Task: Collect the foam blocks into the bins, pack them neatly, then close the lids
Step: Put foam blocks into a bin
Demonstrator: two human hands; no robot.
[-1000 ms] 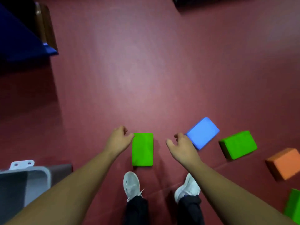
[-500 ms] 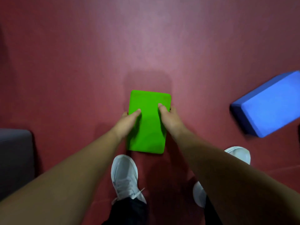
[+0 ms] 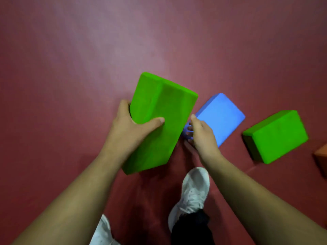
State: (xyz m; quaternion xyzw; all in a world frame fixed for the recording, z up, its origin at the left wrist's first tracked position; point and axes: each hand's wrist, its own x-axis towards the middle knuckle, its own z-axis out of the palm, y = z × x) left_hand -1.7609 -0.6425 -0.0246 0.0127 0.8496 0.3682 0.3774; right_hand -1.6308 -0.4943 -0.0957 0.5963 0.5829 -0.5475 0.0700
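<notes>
**While most blocks lay loose, one green block was in hand**

As the person bent over a dark red floor [image 3: 88, 50], the collecting stage looked barely begun. The left hand [image 3: 131, 128] gripped a green block [image 3: 159, 124], thumb across its broad face and fingers wrapped round the far side. The block was tilted and seemed lifted off the floor.

Just to the right of that hand, the right hand [image 3: 201, 137] reached to the near end of a blue block [image 3: 221, 117] lying on the floor. Its fingers were spread against the block's corner, but whether they had closed on it could not be told.

Further right of the right hand, well apart, lay a second green block [image 3: 277, 137]. Beyond it the corner of an orange block [image 3: 322, 156] showed at the frame's edge. A white shoe [image 3: 192, 191] stood below the right hand.

No bin or lid was in view. Judging by this, at least four blocks awaited binning, and the neat packing and lid closing were all left to do.
</notes>
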